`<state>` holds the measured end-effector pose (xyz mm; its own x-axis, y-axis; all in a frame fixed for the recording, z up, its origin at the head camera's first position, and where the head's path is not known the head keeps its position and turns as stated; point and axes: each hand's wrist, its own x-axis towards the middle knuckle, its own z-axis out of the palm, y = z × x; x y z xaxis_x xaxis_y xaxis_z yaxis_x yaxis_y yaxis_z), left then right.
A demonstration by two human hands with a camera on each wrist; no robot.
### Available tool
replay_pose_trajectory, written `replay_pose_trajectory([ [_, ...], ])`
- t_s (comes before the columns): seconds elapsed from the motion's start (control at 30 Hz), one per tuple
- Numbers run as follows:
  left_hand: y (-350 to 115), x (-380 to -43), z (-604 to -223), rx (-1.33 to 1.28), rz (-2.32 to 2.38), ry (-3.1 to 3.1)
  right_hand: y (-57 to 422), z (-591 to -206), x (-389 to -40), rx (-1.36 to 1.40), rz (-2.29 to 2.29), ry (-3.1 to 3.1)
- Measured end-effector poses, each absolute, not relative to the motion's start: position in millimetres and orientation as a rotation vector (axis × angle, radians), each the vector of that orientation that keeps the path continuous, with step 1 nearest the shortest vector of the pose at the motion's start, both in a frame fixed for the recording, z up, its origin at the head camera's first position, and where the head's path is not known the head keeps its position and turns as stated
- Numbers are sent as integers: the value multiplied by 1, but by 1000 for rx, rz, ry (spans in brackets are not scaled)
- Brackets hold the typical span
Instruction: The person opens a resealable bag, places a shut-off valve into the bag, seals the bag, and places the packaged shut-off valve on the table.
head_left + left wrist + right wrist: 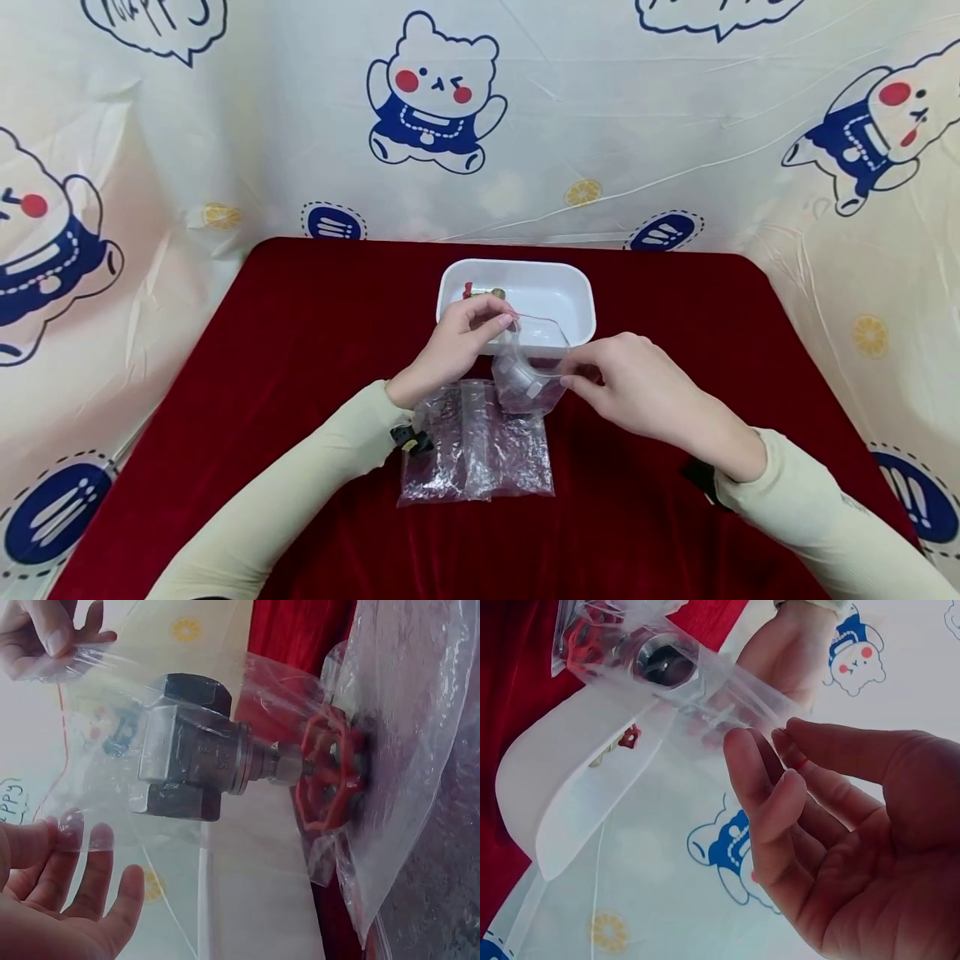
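Observation:
A clear zip bag (517,400) with a red line along its mouth hangs upright between my hands, its mouth held wide. Inside it is a metal valve (187,750) with dark end openings and a red handwheel (330,769) at the bottom. My left hand (457,337) pinches one side of the bag's mouth between thumb and forefinger, the other fingers loosely bent. On the opposite side, my right hand (637,383) pinches the edge with thumb and fingertips. Beneath the raised bag, flat clear plastic bags (480,454) lie on the table.
Just behind the hands stands a white tray (517,267). A small brass-coloured fitting (498,293) with a red part (468,289) lies in its left side, partly hidden by my left hand. Dark red cloth (337,333) covers the table; a printed curtain (525,125) hangs behind.

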<state>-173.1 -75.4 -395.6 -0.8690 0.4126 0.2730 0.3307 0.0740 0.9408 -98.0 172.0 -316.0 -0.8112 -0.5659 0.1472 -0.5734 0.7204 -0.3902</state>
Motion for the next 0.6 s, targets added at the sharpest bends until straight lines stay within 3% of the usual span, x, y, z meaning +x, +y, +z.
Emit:
replay_pose_trajectory([
  [0.37, -78, -149, -384, 761, 1897, 2367, 200, -308, -106, 946, 721, -2878],
  [0.6, -80, -138, -382, 892, 1784, 2559, 223, -314, -122, 1029, 755, -2852],
])
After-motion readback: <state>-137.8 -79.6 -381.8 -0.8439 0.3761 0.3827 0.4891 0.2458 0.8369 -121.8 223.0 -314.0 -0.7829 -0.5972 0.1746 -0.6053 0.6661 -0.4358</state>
